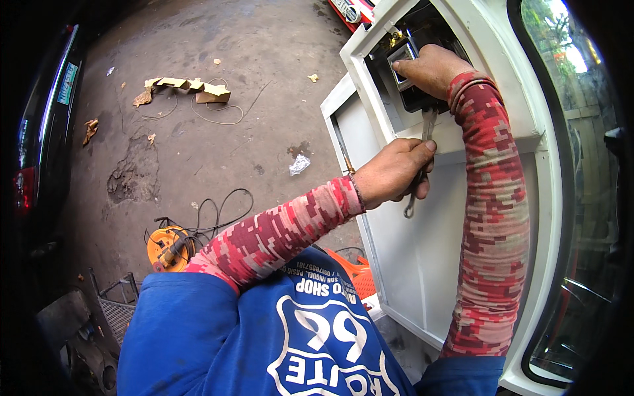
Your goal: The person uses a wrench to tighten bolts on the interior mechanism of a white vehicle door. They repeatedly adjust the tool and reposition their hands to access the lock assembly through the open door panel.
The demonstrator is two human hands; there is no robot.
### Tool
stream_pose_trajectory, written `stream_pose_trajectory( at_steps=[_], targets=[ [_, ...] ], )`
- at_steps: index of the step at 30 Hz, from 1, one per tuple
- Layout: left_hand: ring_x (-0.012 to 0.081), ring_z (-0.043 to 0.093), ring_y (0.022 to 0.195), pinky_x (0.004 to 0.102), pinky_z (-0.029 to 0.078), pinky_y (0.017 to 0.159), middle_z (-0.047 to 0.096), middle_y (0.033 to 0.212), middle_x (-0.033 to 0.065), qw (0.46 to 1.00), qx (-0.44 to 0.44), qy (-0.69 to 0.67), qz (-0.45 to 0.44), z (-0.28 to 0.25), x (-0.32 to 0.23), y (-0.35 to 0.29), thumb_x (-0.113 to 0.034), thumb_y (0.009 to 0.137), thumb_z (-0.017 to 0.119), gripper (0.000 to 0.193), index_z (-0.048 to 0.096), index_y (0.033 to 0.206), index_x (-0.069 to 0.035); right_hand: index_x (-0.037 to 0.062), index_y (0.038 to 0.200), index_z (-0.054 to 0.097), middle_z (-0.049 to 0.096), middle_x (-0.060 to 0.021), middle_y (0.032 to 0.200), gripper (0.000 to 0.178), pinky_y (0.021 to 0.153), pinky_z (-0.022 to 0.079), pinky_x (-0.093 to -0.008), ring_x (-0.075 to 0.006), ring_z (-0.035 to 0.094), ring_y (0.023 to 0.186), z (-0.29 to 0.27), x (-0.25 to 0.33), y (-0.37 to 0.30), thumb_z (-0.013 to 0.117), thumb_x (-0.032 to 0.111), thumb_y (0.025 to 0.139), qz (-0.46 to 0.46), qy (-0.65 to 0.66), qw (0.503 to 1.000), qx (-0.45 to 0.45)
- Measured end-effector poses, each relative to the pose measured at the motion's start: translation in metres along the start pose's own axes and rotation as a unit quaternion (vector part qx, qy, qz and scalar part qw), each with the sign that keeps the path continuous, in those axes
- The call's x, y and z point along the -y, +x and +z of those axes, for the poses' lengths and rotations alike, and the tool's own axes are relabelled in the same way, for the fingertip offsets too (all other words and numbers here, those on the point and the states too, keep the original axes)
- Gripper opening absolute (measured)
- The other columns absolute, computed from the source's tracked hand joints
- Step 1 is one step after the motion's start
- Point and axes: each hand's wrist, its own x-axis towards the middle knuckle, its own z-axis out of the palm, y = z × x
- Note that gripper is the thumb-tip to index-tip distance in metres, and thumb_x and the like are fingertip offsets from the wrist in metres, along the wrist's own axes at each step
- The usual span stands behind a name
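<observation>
My left hand is closed around the middle of a metal wrench. The wrench's upper end reaches the underside of a black rectangular part with a grey-framed face. That part sits in an opening of a white vehicle body panel. From above, my right hand grips the black part, its thumb lying over the face. The other fingers of that hand are mostly hidden behind the part. Brassy metal pieces show at the part's upper left, inside the opening.
A glass window borders the panel on the right. On the concrete floor lie a bent cardboard strip, thin wire, crumpled foil and an orange cable reel with black cord. A dark car stands at far left.
</observation>
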Motion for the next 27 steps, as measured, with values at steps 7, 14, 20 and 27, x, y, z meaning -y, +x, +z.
stream_pose_trajectory(
  at_steps=[7,14,20,27],
  targets=[
    [0.0117,0.054,0.061,0.028,0.044,0.056,0.054,0.07,0.003,0.998,-0.013,0.065,0.017,-0.013,0.004,0.014,-0.038,0.103,0.044,0.04,0.053,0.087,-0.002,0.0022,0.115,0.069,0.066,-0.0207,0.118,0.049,0.096,0.049,-0.0375,-0.0323,0.065,0.11,-0.001,-0.001,0.001,0.057,0.038,0.084,-0.013,-0.012,1.0,-0.001],
    [0.0409,0.065,0.076,0.0524,0.05,0.07,0.065,0.075,0.0224,0.76,-0.194,0.586,0.205,-0.064,0.006,0.032,-0.037,0.097,0.049,0.035,0.061,0.089,-0.005,-0.0069,0.102,0.07,0.069,-0.0236,0.096,0.058,0.084,0.051,-0.0388,-0.0318,0.068,0.088,0.003,-0.007,0.005,0.06,0.048,0.087,-0.052,0.015,0.998,-0.027],
    [0.0226,0.059,0.058,0.0381,0.047,0.058,0.055,0.062,0.0101,0.92,-0.049,0.353,0.161,-0.052,0.022,0.012,-0.04,0.102,0.045,0.044,0.053,0.082,-0.001,-0.0072,0.102,0.07,0.07,-0.0234,0.095,0.057,0.084,0.052,-0.0387,-0.0317,0.069,0.089,0.004,-0.009,0.006,0.06,0.047,0.088,-0.053,0.014,0.998,-0.032],
    [0.0096,0.045,0.048,0.0257,0.036,0.044,0.056,0.063,0.0026,0.999,0.027,0.03,0.016,-0.016,0.007,0.003,-0.043,0.104,0.039,0.041,0.049,0.086,-0.008,-0.0016,0.112,0.069,0.067,-0.0211,0.112,0.054,0.093,0.049,-0.038,-0.0317,0.066,0.104,0.001,-0.004,0.003,0.06,0.045,0.086,-0.019,0.011,1.0,-0.009]
  ],
)
